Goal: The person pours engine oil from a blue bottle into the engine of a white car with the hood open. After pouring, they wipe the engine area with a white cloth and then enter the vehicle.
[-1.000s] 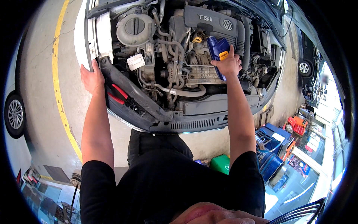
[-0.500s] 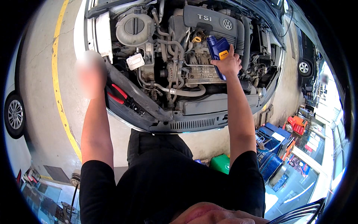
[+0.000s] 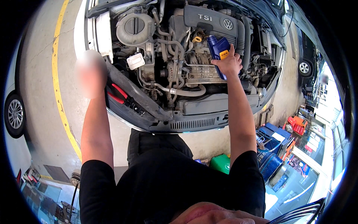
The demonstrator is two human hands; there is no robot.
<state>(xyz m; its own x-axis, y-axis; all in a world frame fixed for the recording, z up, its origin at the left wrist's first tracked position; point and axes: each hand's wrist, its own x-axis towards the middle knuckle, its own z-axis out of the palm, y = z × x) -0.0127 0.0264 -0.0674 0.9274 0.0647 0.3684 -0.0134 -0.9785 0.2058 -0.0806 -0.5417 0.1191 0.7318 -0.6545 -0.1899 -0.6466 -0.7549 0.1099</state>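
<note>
My right hand (image 3: 231,65) is wrapped round a dark blue plastic bottle (image 3: 219,46) with a yellow label, over the engine. The bottle leans, its neck toward a yellow part (image 3: 197,39) on the engine; whether liquid flows I cannot make out. At the car's left front corner, my left hand (image 3: 91,74) is smeared by a blur that hides its fingers. Close to it, red-handled pliers (image 3: 118,93) lie on the front trim (image 3: 149,106). A small white rectangular piece (image 3: 135,61) sits in the engine bay between my hands.
A black engine cover (image 3: 210,22) and a round grey reservoir (image 3: 135,27) stand at the back of the bay. On the floor at right are a blue cart (image 3: 274,134), a blue drum (image 3: 268,162) and a green container (image 3: 220,163). Another car's wheel (image 3: 15,115) shows at left.
</note>
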